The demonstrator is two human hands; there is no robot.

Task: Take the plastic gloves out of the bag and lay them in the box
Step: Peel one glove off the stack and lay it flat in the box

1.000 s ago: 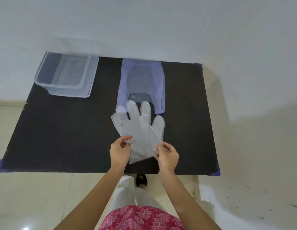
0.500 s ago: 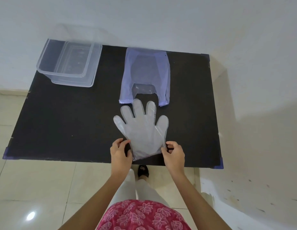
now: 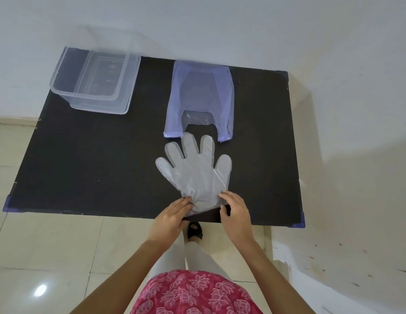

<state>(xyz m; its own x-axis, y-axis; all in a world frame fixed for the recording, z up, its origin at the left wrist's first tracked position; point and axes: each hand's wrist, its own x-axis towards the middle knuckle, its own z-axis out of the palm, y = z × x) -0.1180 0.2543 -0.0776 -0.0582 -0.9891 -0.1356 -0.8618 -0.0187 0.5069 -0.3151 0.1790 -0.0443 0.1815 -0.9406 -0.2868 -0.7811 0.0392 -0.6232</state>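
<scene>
The clear plastic gloves (image 3: 195, 173) lie flat as a stack on the black table (image 3: 95, 159), fingers pointing away from me, cuff at the near edge. My left hand (image 3: 172, 217) pinches the cuff's left corner. The cuff's right corner is gripped by my right hand (image 3: 235, 210). A pale purple plastic bag (image 3: 201, 96) lies flat just beyond the glove fingertips, its handles toward me. The clear plastic box (image 3: 95, 80) stands at the table's far left corner, with nothing visible inside it.
White walls border the table at the back and on the right. The table's near edge runs just under my hands, with tiled floor and my foot (image 3: 194, 230) below it.
The gloves have been lowered from a raised hold onto the table and drawn toward me, clear of the bag's handles. Both hands stay on the cuff.
</scene>
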